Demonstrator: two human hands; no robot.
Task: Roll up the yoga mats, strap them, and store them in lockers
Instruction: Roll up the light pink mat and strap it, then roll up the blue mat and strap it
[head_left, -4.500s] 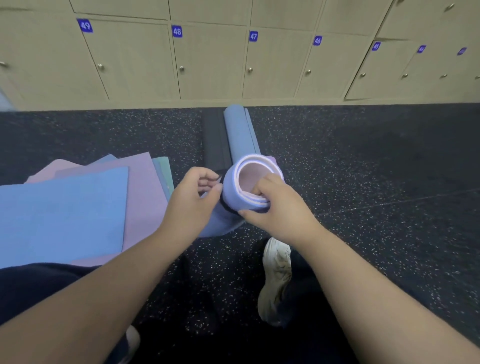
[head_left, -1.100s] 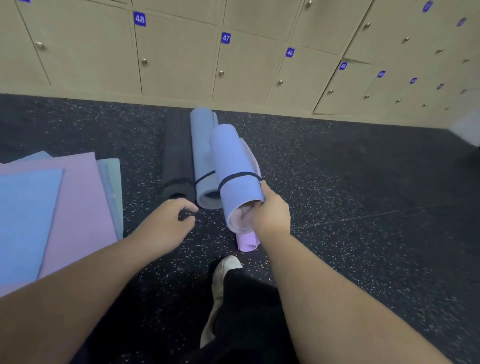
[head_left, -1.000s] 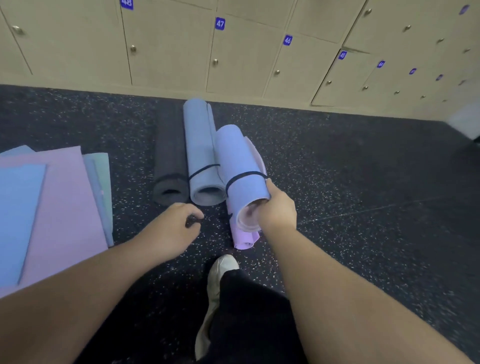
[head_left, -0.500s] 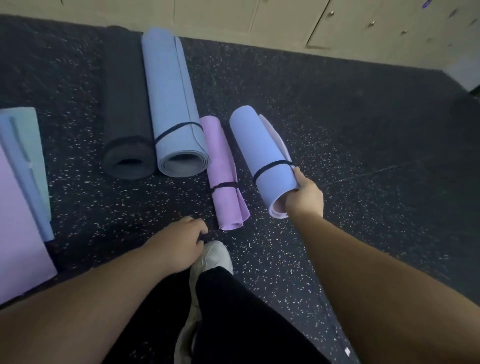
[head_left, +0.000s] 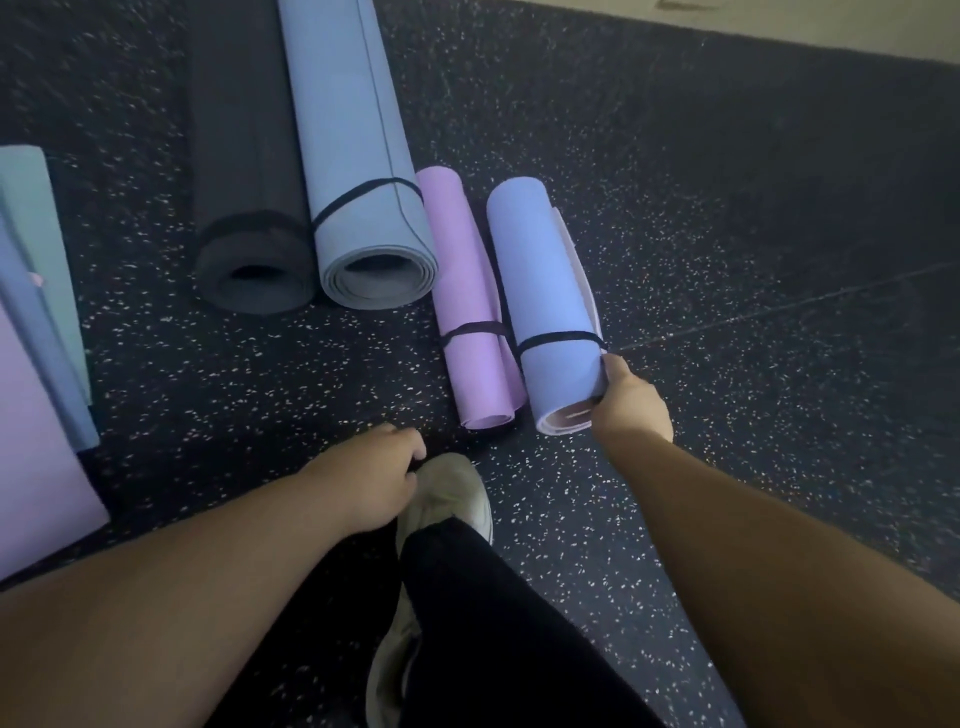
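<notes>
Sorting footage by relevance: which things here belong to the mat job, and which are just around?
Job: periwinkle rolled mat gripped by right hand; pink roll; grey-blue roll; black roll; flat unrolled mats.
Around: white shoe; speckled floor.

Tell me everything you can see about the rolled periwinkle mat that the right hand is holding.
The periwinkle mat is rolled into a tube, blue-violet outside with a pale pink inner face showing at its near open end. It looks like soft foam. One thin black strap circles it near that end. It lies lengthwise, pointing away, rightmost in the row, close against the purple mat. The right hand grips its near end. Whether it fully rests on the speckled floor is unclear.
</notes>
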